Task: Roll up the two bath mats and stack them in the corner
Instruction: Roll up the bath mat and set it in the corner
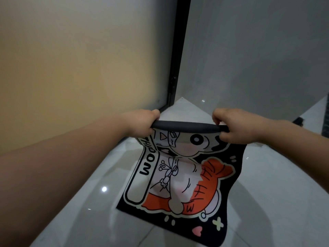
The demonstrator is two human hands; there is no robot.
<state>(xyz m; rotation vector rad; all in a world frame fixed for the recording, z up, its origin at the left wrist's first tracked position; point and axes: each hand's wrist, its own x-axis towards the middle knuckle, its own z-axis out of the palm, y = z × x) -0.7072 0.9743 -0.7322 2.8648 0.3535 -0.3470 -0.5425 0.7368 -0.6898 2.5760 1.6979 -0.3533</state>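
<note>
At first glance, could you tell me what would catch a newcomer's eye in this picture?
The cartoon mat stands out first, black with an orange fish tail, hanging at the centre with its lower end on the glossy white floor. Its top edge is curled into a dark roll, held in the grip of the left hand and the right hand. Behind, a black door frame runs down to the corner.

Frosted panel [80, 68] blocks 9 to 11 o'clock. Black door frame [178, 56] stands at 12. Grey wall [258, 50] closes 1 to 3. Bare floor [185, 111] open in corner at 12, past mat [179, 177]. Floor free at 7 and 4. Dark object [299, 121] at 3, possibly second mat.
</note>
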